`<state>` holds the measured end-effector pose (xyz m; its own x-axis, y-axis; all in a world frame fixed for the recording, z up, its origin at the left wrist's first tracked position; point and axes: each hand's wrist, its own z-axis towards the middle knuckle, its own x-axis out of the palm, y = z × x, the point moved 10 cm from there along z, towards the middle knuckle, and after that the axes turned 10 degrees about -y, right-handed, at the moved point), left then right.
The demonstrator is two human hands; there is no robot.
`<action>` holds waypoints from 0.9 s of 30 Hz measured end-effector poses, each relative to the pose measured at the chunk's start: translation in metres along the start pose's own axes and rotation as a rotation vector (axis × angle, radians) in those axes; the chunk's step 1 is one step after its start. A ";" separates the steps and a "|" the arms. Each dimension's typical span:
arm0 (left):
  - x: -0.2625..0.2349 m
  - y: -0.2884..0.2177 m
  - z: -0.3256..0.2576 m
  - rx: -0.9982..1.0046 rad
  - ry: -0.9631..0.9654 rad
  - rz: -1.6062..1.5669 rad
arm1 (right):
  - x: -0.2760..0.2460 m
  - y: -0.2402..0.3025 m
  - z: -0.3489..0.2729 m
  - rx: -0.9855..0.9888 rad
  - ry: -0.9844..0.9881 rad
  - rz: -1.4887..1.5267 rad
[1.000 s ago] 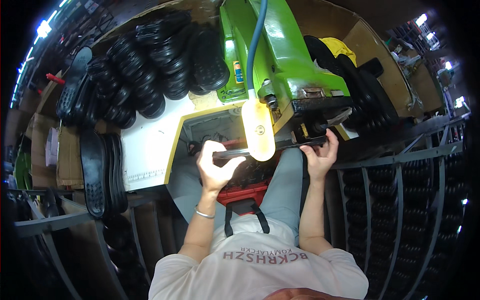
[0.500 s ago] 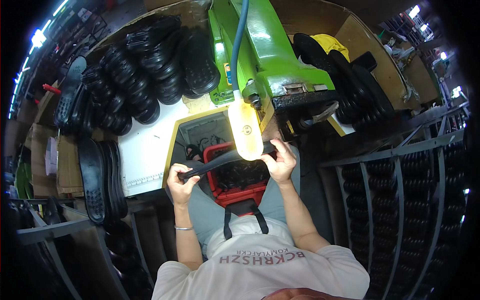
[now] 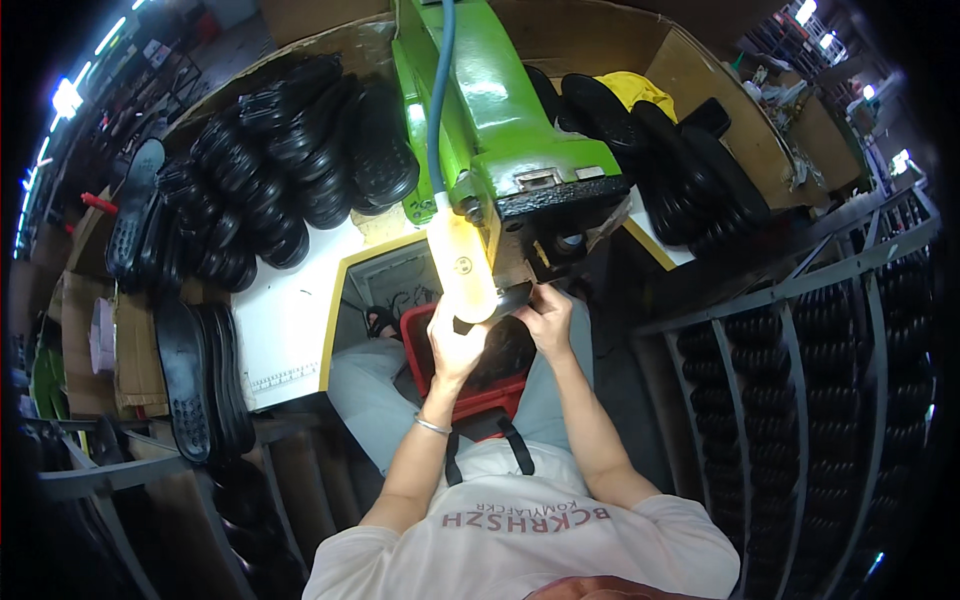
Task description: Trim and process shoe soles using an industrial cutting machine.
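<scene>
One big green machine [image 3: 500, 100] is standing near a red bin [image 3: 492, 398], and a yellow lamp [image 3: 463, 265] is glowing at its front. Just by the lamp's tip, a black sole [image 3: 513, 298] is showing; thumb and fingers of the right hand [image 3: 549, 319] are pinching it, but the lamp is hiding the fingertips of the left hand [image 3: 456, 350], so I cannot tell their grip.

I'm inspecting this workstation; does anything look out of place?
Possibly the crumpled yellow item behind the black soles, right of the green machine: its colour and shape don't match them. I see no spill.
</scene>
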<state>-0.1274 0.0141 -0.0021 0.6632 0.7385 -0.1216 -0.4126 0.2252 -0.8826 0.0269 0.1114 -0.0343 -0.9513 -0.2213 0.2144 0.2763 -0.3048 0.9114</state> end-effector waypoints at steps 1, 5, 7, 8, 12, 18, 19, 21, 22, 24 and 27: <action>0.005 0.017 -0.008 -0.143 -0.013 -0.166 | -0.007 -0.041 -0.007 0.209 -0.003 0.091; 0.037 0.024 -0.027 -0.393 -0.039 -0.579 | -0.038 -0.137 -0.050 0.660 -0.025 0.438; 0.039 0.029 -0.031 -0.449 -0.039 -0.665 | -0.040 -0.142 -0.068 0.796 -0.096 0.712; 0.038 0.032 -0.032 -0.451 -0.046 -0.659 | -0.043 -0.147 -0.068 0.804 -0.092 0.714; 0.035 0.034 -0.030 -0.436 -0.005 -0.613 | -0.118 -0.082 -0.015 0.325 -0.345 0.100; 0.027 0.045 -0.030 -0.422 -0.003 -0.684 | -0.124 0.074 0.042 -0.112 -0.319 -0.515; 0.025 0.046 -0.030 -0.499 -0.031 -0.811 | -0.115 0.090 0.046 -0.136 -0.286 -0.551; 0.012 0.063 -0.036 -0.566 -0.057 -0.934 | -0.091 0.112 0.047 -0.153 -0.244 -0.581; 0.008 0.057 -0.035 -0.621 -0.080 -1.084 | -0.079 0.120 0.047 -0.163 -0.220 -0.611; -0.011 0.056 -0.032 -0.610 -0.092 -1.162 | -0.059 0.120 0.042 -0.154 -0.189 -0.598; -0.047 0.054 -0.022 -0.542 -0.069 -1.127 | -0.023 0.095 0.029 -0.032 -0.105 -0.413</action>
<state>-0.1669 -0.0225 -0.0543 0.4394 0.3409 0.8311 0.6831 0.4740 -0.5556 0.0708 0.1140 0.0577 -0.9913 0.0205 -0.1303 -0.1284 -0.3772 0.9172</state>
